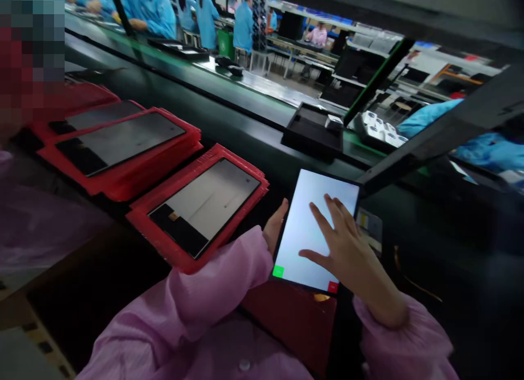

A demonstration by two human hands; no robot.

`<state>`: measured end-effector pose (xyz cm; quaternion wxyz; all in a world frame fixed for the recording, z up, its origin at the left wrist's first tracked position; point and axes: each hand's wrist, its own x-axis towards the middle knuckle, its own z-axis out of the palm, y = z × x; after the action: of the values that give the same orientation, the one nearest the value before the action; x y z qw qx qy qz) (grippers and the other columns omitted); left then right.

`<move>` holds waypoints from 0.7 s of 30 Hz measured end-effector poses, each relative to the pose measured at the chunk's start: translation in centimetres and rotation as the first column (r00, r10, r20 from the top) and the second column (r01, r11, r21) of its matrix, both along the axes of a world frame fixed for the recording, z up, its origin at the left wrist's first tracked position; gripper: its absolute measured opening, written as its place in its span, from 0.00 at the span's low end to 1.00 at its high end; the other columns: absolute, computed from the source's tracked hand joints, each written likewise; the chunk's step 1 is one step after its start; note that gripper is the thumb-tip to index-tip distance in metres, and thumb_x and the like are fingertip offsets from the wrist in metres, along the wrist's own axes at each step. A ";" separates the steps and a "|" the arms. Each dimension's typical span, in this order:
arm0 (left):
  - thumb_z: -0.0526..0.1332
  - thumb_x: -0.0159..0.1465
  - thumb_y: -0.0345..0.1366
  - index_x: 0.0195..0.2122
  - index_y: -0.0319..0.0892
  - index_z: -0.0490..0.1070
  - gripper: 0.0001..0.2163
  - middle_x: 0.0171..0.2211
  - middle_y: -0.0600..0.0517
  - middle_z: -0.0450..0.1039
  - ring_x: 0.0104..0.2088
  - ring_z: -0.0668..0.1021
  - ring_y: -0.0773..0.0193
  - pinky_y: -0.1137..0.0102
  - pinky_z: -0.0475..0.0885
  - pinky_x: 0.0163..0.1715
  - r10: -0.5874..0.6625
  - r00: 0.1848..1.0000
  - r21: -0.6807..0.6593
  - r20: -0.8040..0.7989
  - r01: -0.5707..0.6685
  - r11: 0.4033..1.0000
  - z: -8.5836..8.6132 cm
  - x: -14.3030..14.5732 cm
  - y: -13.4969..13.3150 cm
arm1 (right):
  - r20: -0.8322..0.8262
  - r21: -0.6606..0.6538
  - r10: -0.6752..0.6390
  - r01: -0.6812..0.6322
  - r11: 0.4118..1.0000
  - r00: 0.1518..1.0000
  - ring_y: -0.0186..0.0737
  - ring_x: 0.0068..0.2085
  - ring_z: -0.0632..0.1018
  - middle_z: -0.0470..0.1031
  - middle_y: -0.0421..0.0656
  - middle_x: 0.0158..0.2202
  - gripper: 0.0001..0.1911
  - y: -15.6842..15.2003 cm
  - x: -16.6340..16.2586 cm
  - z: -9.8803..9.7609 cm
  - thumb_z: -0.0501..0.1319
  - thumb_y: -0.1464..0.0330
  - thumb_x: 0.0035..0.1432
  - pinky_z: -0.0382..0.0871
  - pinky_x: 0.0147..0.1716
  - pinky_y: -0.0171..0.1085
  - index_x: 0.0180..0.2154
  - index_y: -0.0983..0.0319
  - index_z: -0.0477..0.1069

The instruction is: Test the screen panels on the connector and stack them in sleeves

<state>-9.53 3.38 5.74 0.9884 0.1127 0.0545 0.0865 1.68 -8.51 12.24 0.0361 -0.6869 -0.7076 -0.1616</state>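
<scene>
A tablet (pixel 292 232) with a lit white-blue screen is tilted up in front of me, a green box and a red box showing in its lower corners. My left hand (pixel 275 227) grips its left edge, the thumb at the side and the other fingers hidden behind it. Over the screen, my right hand (pixel 341 238) is spread open; whether its fingertips touch the glass I cannot tell. To the left, a second tablet (pixel 208 205) lies in a red padded case, its screen showing a grey picture above a black strip.
Further left, more tablets (pixel 123 140) lie in red cases (pixel 159 178). Beyond runs a dark conveyor (pixel 245 112) with a black tray (pixel 311 131) on it. White boxes (pixel 379 126) stand at its far side. A grey bar (pixel 442 118) slants across the right. Several people in blue work behind.
</scene>
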 end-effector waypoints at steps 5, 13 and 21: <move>0.48 0.65 0.60 0.60 0.39 0.65 0.33 0.48 0.41 0.78 0.50 0.79 0.50 0.56 0.70 0.52 0.082 0.996 0.042 -0.040 -0.081 0.996 -0.1 -0.1 0.0 | 0.043 0.001 -0.047 0.047 0.999 0.998 0.62 0.60 0.68 0.65 0.60 0.61 0.31 0.0 -1.3 0.8 0.64 0.59 0.60 0.69 0.56 0.56 0.60 0.65 0.67; 0.44 0.62 0.66 0.56 0.37 0.68 0.39 0.43 0.40 0.78 0.45 0.79 0.49 0.58 0.73 0.44 -0.005 1.000 0.144 -0.027 0.008 0.990 0.0 -0.3 0.3 | 0.016 0.027 -0.025 0.025 0.999 1.000 0.49 0.46 0.76 0.76 0.52 0.46 0.15 -0.6 -2.2 1.9 0.57 0.67 0.67 0.76 0.44 0.46 0.53 0.64 0.73; 0.45 0.59 0.69 0.55 0.39 0.69 0.40 0.42 0.40 0.78 0.47 0.79 0.47 0.57 0.73 0.43 0.069 0.997 0.208 -0.034 -0.061 0.976 -0.1 -0.3 0.6 | -0.091 -0.088 -0.091 0.083 0.993 0.992 0.41 0.32 0.76 0.75 0.44 0.31 0.24 -3.8 -2.8 3.5 0.52 0.58 0.70 0.70 0.26 0.38 0.59 0.66 0.68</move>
<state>-9.81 3.94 5.65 0.9666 0.2147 0.0693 0.1217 -1.10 -12.35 15.76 0.0335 -0.7250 -0.6806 -0.1004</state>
